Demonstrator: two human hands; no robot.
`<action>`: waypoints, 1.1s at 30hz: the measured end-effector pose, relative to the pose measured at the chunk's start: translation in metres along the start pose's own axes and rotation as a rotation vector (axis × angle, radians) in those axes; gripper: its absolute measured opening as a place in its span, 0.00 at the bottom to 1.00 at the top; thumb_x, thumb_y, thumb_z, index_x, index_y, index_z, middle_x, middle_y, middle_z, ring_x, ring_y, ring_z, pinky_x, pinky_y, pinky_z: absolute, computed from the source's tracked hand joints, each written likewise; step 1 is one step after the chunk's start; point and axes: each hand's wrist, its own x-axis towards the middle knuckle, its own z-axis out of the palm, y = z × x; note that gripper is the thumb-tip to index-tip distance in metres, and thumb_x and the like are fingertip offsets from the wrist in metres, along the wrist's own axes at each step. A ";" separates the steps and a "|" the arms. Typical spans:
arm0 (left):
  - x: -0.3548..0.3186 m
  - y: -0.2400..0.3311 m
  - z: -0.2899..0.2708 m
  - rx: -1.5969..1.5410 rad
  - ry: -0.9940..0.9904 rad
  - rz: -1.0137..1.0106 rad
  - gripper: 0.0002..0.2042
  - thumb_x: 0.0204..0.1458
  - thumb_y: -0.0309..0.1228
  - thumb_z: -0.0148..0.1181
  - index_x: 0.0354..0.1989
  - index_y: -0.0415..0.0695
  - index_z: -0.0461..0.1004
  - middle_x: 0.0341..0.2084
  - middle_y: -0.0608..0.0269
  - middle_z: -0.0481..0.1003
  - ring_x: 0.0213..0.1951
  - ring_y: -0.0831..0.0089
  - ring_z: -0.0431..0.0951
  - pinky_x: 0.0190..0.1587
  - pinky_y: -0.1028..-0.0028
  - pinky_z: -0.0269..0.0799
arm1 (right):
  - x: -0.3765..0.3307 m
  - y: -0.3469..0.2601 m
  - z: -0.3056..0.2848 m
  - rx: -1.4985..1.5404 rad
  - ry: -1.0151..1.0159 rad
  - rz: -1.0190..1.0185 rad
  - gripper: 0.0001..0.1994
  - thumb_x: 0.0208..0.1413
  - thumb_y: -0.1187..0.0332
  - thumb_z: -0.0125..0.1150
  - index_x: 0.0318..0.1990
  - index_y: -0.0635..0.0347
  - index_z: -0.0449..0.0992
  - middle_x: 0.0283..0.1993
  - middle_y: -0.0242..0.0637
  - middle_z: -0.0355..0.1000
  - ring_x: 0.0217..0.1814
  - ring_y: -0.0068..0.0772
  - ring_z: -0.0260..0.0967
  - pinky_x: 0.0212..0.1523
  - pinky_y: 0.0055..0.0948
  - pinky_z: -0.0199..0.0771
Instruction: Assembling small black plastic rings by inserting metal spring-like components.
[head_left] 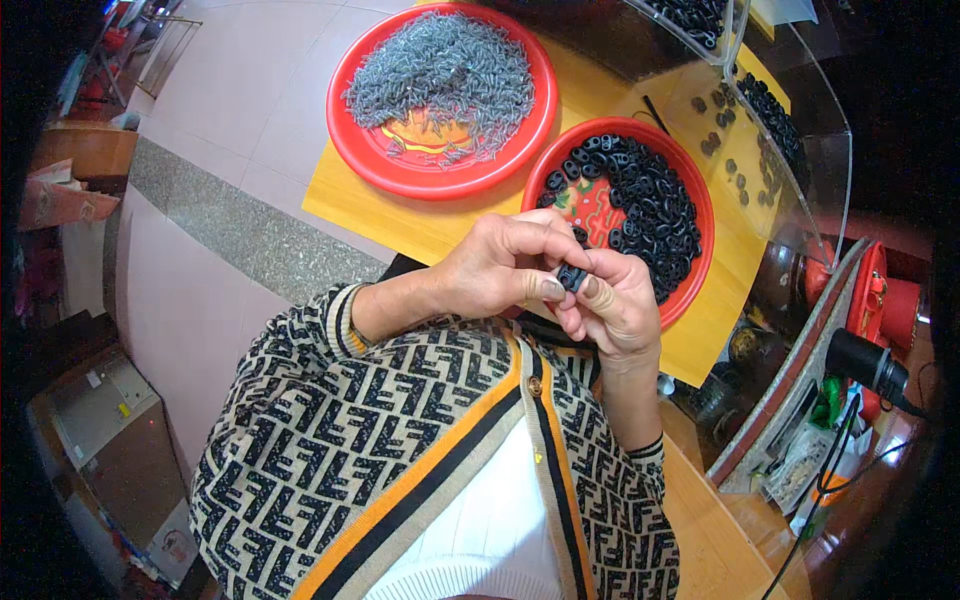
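Observation:
In front of my chest, my left hand (488,265) and my right hand (622,300) come together. Both pinch a small black plastic piece (571,277) between thumbs and fingertips, which partly cover it. Just beyond them sits a round red tray (708,235) of small black oval pieces (655,200) with holes; my hands overlap its near left edge. Another round red tray (430,190), farther left, holds a heap of thin grey pieces (440,75), too small to tell whether springs or screws.
Both trays rest on a yellow board (400,225). A clear plastic bin (815,165) with more black pieces stands at the far right, several loose round ones near it. Farther right are a black cylindrical device (865,362) with a cable and a red bag (872,285).

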 end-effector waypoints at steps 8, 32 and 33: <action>0.002 -0.003 0.000 0.055 -0.009 -0.011 0.12 0.42 0.25 0.60 0.37 0.37 0.73 0.30 0.63 0.68 0.34 0.76 0.68 0.37 0.78 0.64 | 0.001 -0.004 -0.005 -0.019 0.007 0.059 0.10 0.50 0.71 0.55 0.34 0.72 0.69 0.23 0.39 0.69 0.18 0.24 0.67 0.16 0.15 0.68; -0.034 0.000 -0.016 0.231 0.232 -0.083 0.11 0.42 0.19 0.55 0.37 0.34 0.70 0.26 0.63 0.67 0.29 0.80 0.67 0.30 0.81 0.64 | 0.007 -0.127 -0.017 -0.888 0.630 -0.488 0.08 0.51 0.70 0.53 0.33 0.66 0.72 0.26 0.32 0.70 0.26 0.21 0.66 0.26 0.17 0.66; -0.035 -0.001 -0.016 0.228 0.229 -0.080 0.11 0.42 0.19 0.55 0.37 0.34 0.70 0.26 0.63 0.67 0.29 0.80 0.67 0.30 0.81 0.64 | 0.012 -0.105 -0.018 -1.083 0.609 -0.431 0.06 0.49 0.72 0.54 0.32 0.65 0.73 0.26 0.34 0.70 0.27 0.24 0.67 0.26 0.20 0.67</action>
